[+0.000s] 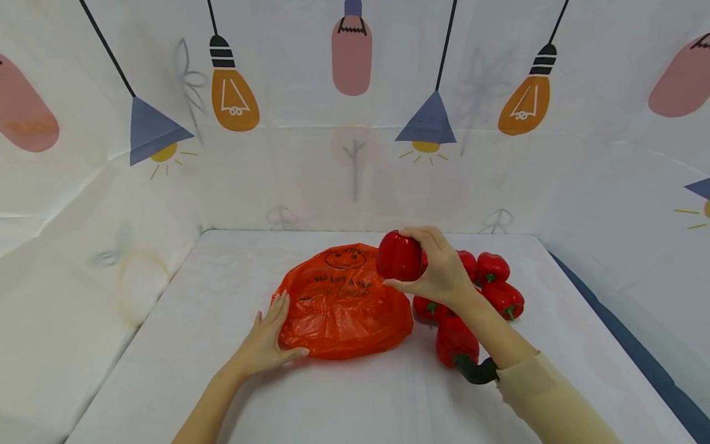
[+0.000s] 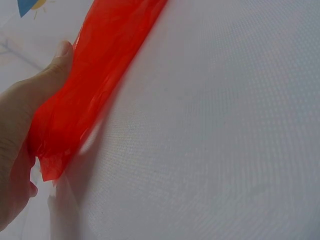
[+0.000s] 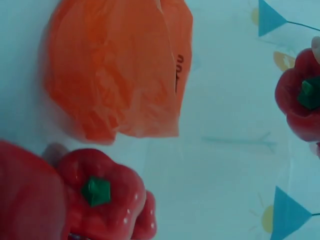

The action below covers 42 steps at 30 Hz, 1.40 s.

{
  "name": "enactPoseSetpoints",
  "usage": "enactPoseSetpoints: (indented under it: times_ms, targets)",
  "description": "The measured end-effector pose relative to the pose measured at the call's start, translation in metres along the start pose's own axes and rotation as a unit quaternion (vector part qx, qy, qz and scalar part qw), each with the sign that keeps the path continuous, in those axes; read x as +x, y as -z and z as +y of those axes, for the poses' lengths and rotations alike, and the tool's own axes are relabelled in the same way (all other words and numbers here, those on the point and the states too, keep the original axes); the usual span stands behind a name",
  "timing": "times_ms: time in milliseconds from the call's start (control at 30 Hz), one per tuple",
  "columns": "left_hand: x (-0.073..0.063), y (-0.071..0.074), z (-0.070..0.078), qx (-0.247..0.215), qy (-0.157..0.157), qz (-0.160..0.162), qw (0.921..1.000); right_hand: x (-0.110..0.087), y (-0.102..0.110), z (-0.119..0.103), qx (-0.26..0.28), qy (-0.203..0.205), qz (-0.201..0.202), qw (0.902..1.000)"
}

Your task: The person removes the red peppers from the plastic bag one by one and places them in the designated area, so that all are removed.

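Observation:
An orange-red plastic bag (image 1: 346,320) with a printed smiley face lies on the white table. My left hand (image 1: 267,345) rests against its left edge, fingers extended and thumb spread along the near side. In the left wrist view the bag (image 2: 100,65) rises beside the thumb. Above the bag's right side, my right hand (image 1: 440,271) grips a red bell pepper (image 1: 398,256) between thumb and fingers. That pepper (image 3: 298,100) shows its green stem at the right border of the right wrist view. What the bag holds, if anything, is hidden.
Several more red bell peppers (image 1: 503,299) lie on the table right of the bag, partly behind the right forearm. One long pepper (image 1: 456,340) lies nearest, beside a dark band (image 1: 477,371) at the right wrist. A patterned sheet (image 1: 355,179) hangs behind the table.

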<state>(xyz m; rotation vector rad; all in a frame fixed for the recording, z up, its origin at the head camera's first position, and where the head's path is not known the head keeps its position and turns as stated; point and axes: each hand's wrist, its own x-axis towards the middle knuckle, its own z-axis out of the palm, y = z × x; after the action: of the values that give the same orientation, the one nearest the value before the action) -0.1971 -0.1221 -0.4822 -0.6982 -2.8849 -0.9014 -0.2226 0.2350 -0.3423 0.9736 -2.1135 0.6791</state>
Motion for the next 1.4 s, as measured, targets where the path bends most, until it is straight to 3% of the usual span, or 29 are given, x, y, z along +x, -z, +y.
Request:
enactPoseSetpoints:
  times_ms: [433, 800, 1100, 1400]
  targets:
    - [-0.001, 0.001, 0.003, -0.004, 0.006, -0.007, 1.0, -0.017, 0.044, 0.005, -0.039, 0.005, 0.026, 0.9989]
    - [0.0, 0.005, 0.001, -0.007, 0.004, -0.008, 0.9999, -0.043, 0.074, 0.003, -0.093, -0.024, 0.012, 0.9953]
    - [0.002, 0.005, -0.002, -0.005, -0.007, -0.001, 1.0, -0.063, 0.093, 0.003, -0.107, -0.037, 0.019, 0.9934]
    - [0.003, 0.005, -0.003, -0.007, 0.002, -0.012, 0.9999, -0.084, 0.112, 0.005, -0.13, -0.066, 0.016, 0.9893]
